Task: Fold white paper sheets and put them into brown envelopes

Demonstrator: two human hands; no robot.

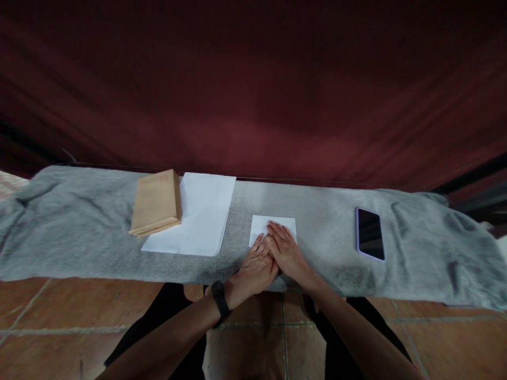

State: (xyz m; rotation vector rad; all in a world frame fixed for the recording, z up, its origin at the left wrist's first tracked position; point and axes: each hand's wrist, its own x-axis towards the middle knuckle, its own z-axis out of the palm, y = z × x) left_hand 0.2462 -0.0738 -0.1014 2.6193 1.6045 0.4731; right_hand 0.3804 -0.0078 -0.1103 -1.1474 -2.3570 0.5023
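A small white piece of paper (pixel 259 224), perhaps folded, lies flat on the grey cloth in front of me. My left hand (pixel 257 264) presses on its lower part with the fingers stretched out. My right hand (pixel 288 252) lies flat on the paper too, its fingers extended and overlapping the fingers of my left hand. The two hands touch and cover the lower middle of the paper, so its near edge is hidden. Neither hand grips anything.
The grey cloth (pixel 317 211) covers a long, narrow surface. To the left, white paper sheets (pixel 206 211) lie partly under a brown paper package (pixel 156 200). A phone (pixel 370 235) with a purple edge lies at the right. Dark red fabric (pixel 253 105) hangs behind.
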